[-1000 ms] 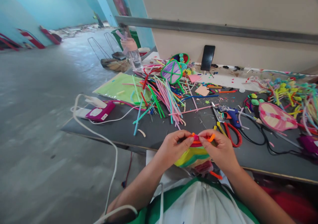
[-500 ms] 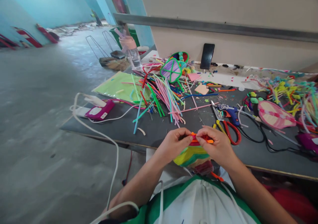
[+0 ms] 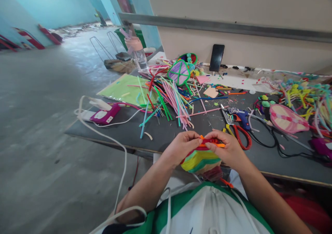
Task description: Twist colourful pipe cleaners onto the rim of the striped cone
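At the table's front edge, my left hand (image 3: 183,147) pinches the upper rim of a striped craft piece (image 3: 201,163) in yellow, green, tan and dark red. Opposite it, my right hand (image 3: 225,147) is closed on the same rim, thumb against fingertips. Between the fingertips runs a red fuzzy strip, and an orange pipe cleaner (image 3: 220,145) sticks out under the right fingers. Parts of the rim are hidden behind both hands. Just beyond my right hand lie scissors (image 3: 242,137) with red and yellow handles and a blue glue gun (image 3: 243,120).
Loose pipe cleaners (image 3: 175,101) are heaped mid-table beside a green sheet in plastic (image 3: 116,90). A purple power strip (image 3: 106,114) with a white cord sits at the left. A phone (image 3: 217,57) leans at the back, and a pink craft piece (image 3: 287,119) lies right.
My right fingers have shifted slightly along the rim, and more of the red strip shows between the hands. The left hand has hardly moved.
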Demonstrator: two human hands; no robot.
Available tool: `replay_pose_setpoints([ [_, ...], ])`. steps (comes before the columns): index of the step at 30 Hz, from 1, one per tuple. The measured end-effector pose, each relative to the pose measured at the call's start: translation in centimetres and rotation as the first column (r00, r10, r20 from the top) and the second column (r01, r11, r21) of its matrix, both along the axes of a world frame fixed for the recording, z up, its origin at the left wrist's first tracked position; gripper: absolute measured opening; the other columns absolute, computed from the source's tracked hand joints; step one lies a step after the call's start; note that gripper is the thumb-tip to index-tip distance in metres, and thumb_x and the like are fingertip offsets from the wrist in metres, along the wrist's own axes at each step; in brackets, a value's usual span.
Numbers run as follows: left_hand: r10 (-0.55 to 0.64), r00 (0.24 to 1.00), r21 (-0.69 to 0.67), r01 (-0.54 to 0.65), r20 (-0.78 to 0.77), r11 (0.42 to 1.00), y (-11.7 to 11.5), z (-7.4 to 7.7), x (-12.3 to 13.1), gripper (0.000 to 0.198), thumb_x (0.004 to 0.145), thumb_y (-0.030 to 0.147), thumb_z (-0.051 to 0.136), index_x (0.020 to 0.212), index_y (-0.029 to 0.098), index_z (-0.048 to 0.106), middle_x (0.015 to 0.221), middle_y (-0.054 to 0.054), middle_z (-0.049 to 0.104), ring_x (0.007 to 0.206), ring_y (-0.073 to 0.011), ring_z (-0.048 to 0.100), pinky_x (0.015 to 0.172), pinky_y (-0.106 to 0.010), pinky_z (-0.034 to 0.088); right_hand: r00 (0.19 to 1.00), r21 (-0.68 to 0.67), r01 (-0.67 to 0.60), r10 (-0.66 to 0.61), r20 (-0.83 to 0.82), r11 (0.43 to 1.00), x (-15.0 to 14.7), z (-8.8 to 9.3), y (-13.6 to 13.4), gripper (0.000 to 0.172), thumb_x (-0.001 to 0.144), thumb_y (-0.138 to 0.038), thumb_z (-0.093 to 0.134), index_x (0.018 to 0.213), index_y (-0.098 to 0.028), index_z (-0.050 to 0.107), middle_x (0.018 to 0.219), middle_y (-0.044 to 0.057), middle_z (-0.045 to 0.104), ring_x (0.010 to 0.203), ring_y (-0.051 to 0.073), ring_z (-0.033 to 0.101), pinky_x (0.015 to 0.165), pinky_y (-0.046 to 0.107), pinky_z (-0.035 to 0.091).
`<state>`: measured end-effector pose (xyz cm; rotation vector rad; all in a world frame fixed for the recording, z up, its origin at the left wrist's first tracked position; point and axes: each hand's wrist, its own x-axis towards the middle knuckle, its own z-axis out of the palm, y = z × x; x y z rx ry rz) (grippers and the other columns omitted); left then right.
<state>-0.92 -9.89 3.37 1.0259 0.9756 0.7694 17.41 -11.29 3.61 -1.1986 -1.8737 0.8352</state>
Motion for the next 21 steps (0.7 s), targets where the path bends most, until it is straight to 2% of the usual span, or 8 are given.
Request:
replay_pose_setpoints([
  [2, 0.017, 1.0, -0.017, -0.017, 0.013, 1.0, 0.0, 0.1, 0.0, 0.033, 0.065, 0.041, 0.073, 0.075, 0.012, 0.061, 0.061, 0.001, 0.057, 0.051, -0.0064, 0.048, 0.049, -0.018, 0.036, 0.999, -0.035, -0.034, 0.035, 0.005, 0.999, 0.4, 0.1, 0.1, 0.029, 0.077, -0.028, 0.066, 0.105, -0.022, 0.063, 0.102, 0.006, 0.069, 0.094, 0.021, 0.064, 0.089, 0.036, 0.049],
  [4, 0.021, 1.0, -0.02, -0.021, 0.019, 1.0, 0.1, 0.1, 0.0, 0.034, 0.065, 0.041, 0.074, 0.075, 0.012, 0.061, 0.061, 0.001, 0.058, 0.05, -0.0062, 0.048, 0.049, -0.018, 0.037, 0.999, -0.022, -0.033, 0.034, 0.032, 0.999, 0.7, 0.1, 0.1, 0.037, 0.076, -0.029, 0.066, 0.113, -0.023, 0.062, 0.11, 0.007, 0.068, 0.1, 0.023, 0.063, 0.091, 0.038, 0.048],
  [7, 0.007, 1.0, -0.01, -0.007, 0.009, 1.0, 0.1, 0.0, 0.0, 0.035, 0.064, 0.043, 0.074, 0.074, 0.012, 0.061, 0.061, 0.001, 0.057, 0.051, -0.0066, 0.048, 0.05, -0.019, 0.037, 0.996, 0.018, 0.003, -0.005, 0.09, 1.0, 0.7, 0.1, 0.1, 0.03, 0.077, -0.029, 0.064, 0.107, -0.027, 0.067, 0.103, 0.004, 0.072, 0.096, 0.024, 0.066, 0.104, 0.049, 0.037],
  [9, -0.014, 1.0, 0.0, 0.014, 0.001, 1.0, 0.2, -0.1, -0.1, 0.036, 0.065, 0.044, 0.073, 0.073, 0.012, 0.06, 0.061, 0.001, 0.056, 0.051, -0.0069, 0.048, 0.05, -0.019, 0.037, 0.994, 0.027, 0.016, -0.019, 0.111, 1.0, 0.6, 0.1, 0.1, 0.023, 0.078, -0.029, 0.062, 0.1, -0.029, 0.07, 0.096, 0.001, 0.074, 0.09, 0.023, 0.068, 0.107, 0.052, 0.032],
  [16, -0.052, 0.999, 0.018, 0.052, 0.0, 0.998, 0.3, 0.0, 0.0, 0.032, 0.067, 0.041, 0.071, 0.071, 0.012, 0.06, 0.061, 0.002, 0.055, 0.052, -0.0064, 0.046, 0.051, -0.019, 0.035, 0.992, 0.102, 0.082, -0.091, 0.088, 0.991, 0.2, -0.9, 0.1, 0.013, 0.081, -0.029, 0.06, 0.086, -0.031, 0.071, 0.085, -0.001, 0.075, 0.088, 0.023, 0.069, 0.107, 0.052, 0.033],
  [21, -0.09, 0.992, 0.137, 0.101, -0.083, 0.985, 0.5, -0.1, -0.4, 0.03, 0.075, 0.042, 0.065, 0.076, 0.012, 0.061, 0.065, 0.001, 0.056, 0.057, -0.0078, 0.049, 0.054, -0.019, 0.037, 0.987, 0.103, 0.131, -0.14, 0.084, 0.986, 0.0, -1.5, 0.2, 0.011, 0.082, -0.03, 0.058, 0.08, -0.027, 0.069, 0.08, 0.0, 0.073, 0.089, 0.023, 0.068, 0.105, 0.05, 0.036],
])
